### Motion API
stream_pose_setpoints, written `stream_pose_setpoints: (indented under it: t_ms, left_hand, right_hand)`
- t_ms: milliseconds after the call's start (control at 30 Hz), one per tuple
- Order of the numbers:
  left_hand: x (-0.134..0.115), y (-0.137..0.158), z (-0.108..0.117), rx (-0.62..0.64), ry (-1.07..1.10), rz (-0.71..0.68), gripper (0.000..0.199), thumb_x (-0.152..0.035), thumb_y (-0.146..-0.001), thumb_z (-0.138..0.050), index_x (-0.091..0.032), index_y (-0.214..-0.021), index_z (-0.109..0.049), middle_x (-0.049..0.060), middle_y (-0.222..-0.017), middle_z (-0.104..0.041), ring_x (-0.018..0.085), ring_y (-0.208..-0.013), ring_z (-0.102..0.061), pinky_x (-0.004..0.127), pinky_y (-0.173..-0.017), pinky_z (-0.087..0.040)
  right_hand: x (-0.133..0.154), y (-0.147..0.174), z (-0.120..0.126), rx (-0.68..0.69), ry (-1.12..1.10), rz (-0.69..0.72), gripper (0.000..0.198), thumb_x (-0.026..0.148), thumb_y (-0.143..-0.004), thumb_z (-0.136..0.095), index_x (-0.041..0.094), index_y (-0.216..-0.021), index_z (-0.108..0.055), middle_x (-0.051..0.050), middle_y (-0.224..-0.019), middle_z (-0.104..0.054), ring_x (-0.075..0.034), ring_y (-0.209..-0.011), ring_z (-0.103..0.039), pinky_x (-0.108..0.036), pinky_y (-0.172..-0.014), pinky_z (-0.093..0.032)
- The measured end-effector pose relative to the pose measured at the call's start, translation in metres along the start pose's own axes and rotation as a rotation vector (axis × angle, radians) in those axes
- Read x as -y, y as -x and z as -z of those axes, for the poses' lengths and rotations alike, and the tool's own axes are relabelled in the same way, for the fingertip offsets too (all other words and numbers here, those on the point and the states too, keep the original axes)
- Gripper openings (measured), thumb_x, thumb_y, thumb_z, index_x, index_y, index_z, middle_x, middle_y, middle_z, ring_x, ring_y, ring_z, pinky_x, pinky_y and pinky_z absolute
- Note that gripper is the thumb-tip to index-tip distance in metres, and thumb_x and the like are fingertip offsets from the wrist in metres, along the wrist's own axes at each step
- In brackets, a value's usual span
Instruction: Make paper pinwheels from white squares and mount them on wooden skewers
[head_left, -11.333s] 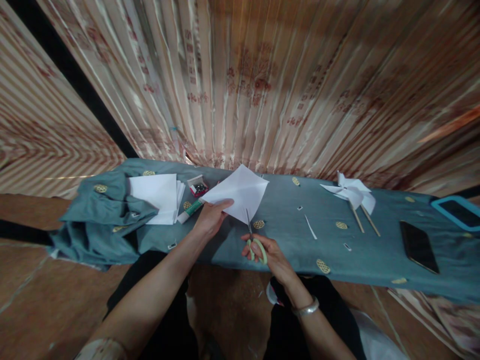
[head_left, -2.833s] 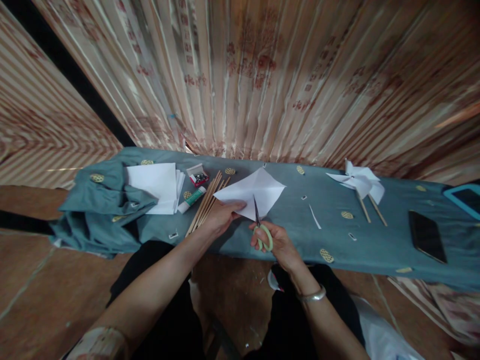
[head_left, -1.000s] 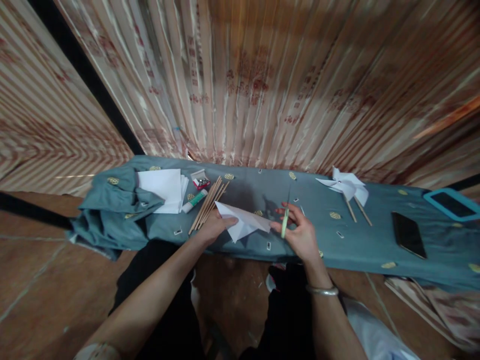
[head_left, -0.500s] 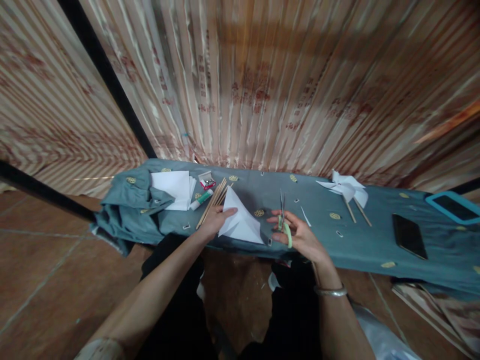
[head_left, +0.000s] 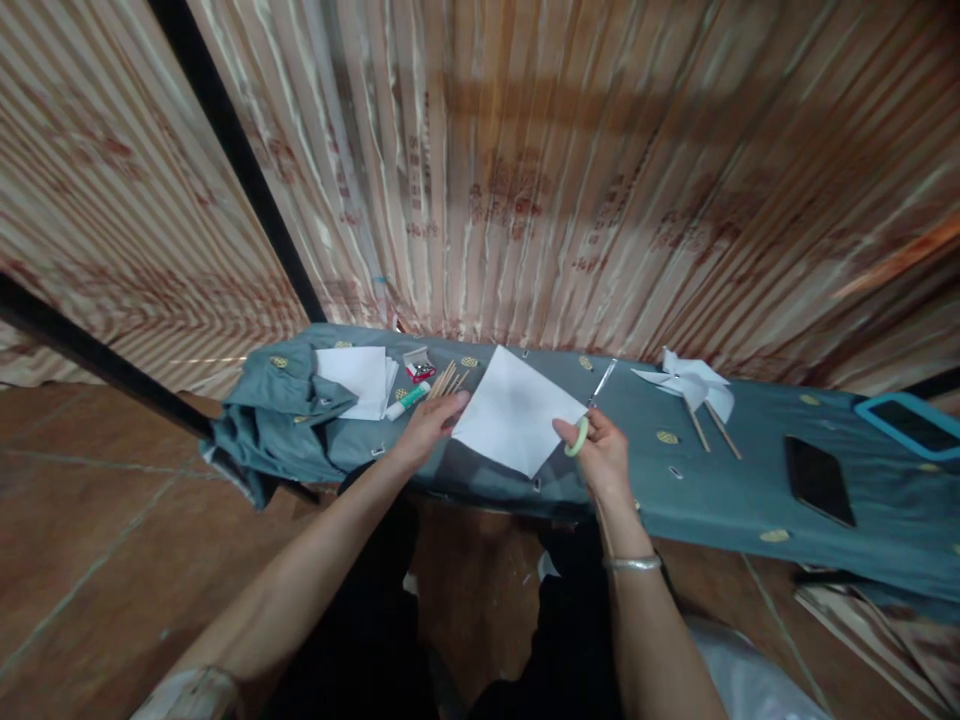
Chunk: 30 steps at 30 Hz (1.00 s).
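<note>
A white square sheet of paper (head_left: pixel 516 412) is spread out, corner towards me, just above the cloth. My left hand (head_left: pixel 430 430) pinches its left corner. The right corner lies at the thumb of my right hand (head_left: pixel 604 452), which is closed around a pair of scissors with light green handles (head_left: pixel 577 438). The scissor blades point away from me, past the paper's right edge. Thin wooden sticks (head_left: pixel 445 379) lie just beyond my left hand, partly hidden by it and the paper.
Left on the blue-green cloth (head_left: pixel 637 480) are a stack of white paper (head_left: pixel 352 375), a glue stick (head_left: pixel 409 400) and a small red box (head_left: pixel 418 366). Paper pinwheels (head_left: pixel 701 382) on sticks, a dark phone (head_left: pixel 819 480) and a blue-framed device (head_left: pixel 911 420) lie right. A striped curtain (head_left: pixel 510 270) hangs behind.
The paper has gone from a folded triangle to an opened square. My right hand has come to its right corner, and the scissors have turned within that hand.
</note>
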<state>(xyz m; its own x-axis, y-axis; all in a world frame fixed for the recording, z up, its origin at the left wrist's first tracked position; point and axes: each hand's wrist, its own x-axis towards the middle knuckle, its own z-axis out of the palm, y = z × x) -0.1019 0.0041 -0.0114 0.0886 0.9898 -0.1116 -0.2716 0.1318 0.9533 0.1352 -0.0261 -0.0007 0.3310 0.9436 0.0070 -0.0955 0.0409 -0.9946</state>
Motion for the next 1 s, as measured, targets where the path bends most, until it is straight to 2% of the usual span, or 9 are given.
stream_pose_setpoints:
  t_ms: [67,133,167,267,367,533,767,900,1000]
  left_hand:
    - [0.003,0.007,-0.006,0.018,0.145,-0.011,0.05,-0.048,-0.063,-0.082,-0.023,-0.105,-0.073,0.007,-0.112,-0.073,0.027,-0.109,-0.064,0.037,-0.086,-0.052]
    - [0.01,0.015,-0.018,0.024,0.156,-0.02,0.059,-0.037,-0.05,-0.09,-0.024,-0.105,-0.072,0.007,-0.117,-0.071,0.028,-0.117,-0.06,0.038,-0.095,-0.048]
    - [0.014,0.017,-0.026,0.028,0.147,-0.016,0.065,-0.03,-0.041,-0.093,-0.022,-0.103,-0.073,0.007,-0.113,-0.073,0.029,-0.115,-0.061,0.039,-0.096,-0.048]
    - [0.027,0.018,-0.049,0.093,0.112,0.002,0.062,-0.029,-0.041,-0.092,-0.018,-0.099,-0.074,0.009,-0.107,-0.074,0.028,-0.104,-0.066,0.039,-0.095,-0.048]
    - [0.03,0.007,-0.061,-0.026,0.133,0.025,0.047,-0.039,-0.044,-0.091,-0.014,-0.08,-0.074,0.008,-0.087,-0.076,0.023,-0.082,-0.068,0.036,-0.083,-0.05]
    - [0.022,-0.014,-0.054,-0.074,0.086,0.041,0.038,-0.043,-0.05,-0.087,-0.012,-0.067,-0.073,0.007,-0.068,-0.073,0.017,-0.061,-0.062,0.03,-0.065,-0.048]
    - [0.011,-0.034,-0.062,0.017,0.161,0.127,0.035,-0.03,-0.046,-0.087,-0.012,-0.073,-0.073,0.009,-0.075,-0.074,0.02,-0.065,-0.065,0.031,-0.063,-0.05]
    - [0.009,-0.054,-0.06,-0.04,0.185,0.021,0.033,-0.026,-0.049,-0.086,-0.014,-0.077,-0.073,0.008,-0.082,-0.075,0.022,-0.072,-0.067,0.032,-0.067,-0.052]
    - [0.007,-0.069,-0.046,-0.121,0.167,-0.05,0.033,-0.028,-0.051,-0.086,-0.014,-0.079,-0.074,0.008,-0.083,-0.076,0.023,-0.074,-0.068,0.034,-0.068,-0.053]
  right_hand:
    - [-0.001,-0.009,0.0,-0.113,-0.097,0.023,0.049,0.038,-0.043,-0.088,0.018,-0.081,-0.064,0.002,-0.068,-0.071,-0.015,-0.06,-0.061,-0.027,-0.059,-0.046]
    - [-0.003,-0.014,-0.003,-0.171,-0.151,0.058,0.046,0.035,-0.046,-0.087,0.018,-0.082,-0.065,0.0,-0.073,-0.072,-0.015,-0.064,-0.063,-0.028,-0.063,-0.048]
    - [-0.004,-0.016,-0.006,-0.183,-0.164,0.075,0.043,0.034,-0.047,-0.086,0.018,-0.082,-0.065,0.0,-0.074,-0.072,-0.015,-0.065,-0.063,-0.028,-0.064,-0.048]
    - [-0.008,-0.018,-0.019,-0.169,-0.179,0.1,0.037,0.034,-0.051,-0.084,0.018,-0.078,-0.064,0.002,-0.072,-0.071,-0.014,-0.065,-0.062,-0.028,-0.065,-0.048]
    - [-0.012,-0.022,-0.031,-0.145,-0.23,0.074,0.036,0.032,-0.051,-0.084,0.019,-0.077,-0.064,0.003,-0.073,-0.071,-0.013,-0.065,-0.062,-0.027,-0.067,-0.048]
    - [-0.015,-0.033,-0.036,-0.16,-0.329,0.022,0.033,0.028,-0.05,-0.086,0.019,-0.072,-0.063,0.004,-0.073,-0.072,-0.011,-0.066,-0.063,-0.025,-0.068,-0.049]
    - [-0.016,-0.045,-0.039,-0.154,-0.434,-0.003,0.031,0.027,-0.052,-0.087,0.02,-0.073,-0.065,0.005,-0.072,-0.071,-0.011,-0.064,-0.063,-0.026,-0.066,-0.052]
    - [-0.015,-0.045,-0.036,-0.16,-0.355,-0.049,0.039,0.044,-0.055,-0.087,0.019,-0.076,-0.066,0.003,-0.067,-0.068,-0.01,-0.059,-0.059,-0.023,-0.056,-0.047]
    - [-0.013,-0.037,-0.035,0.029,-0.16,-0.108,0.051,0.062,-0.064,-0.077,0.018,-0.087,-0.069,-0.002,-0.068,-0.071,-0.013,-0.059,-0.06,-0.025,-0.053,-0.044]
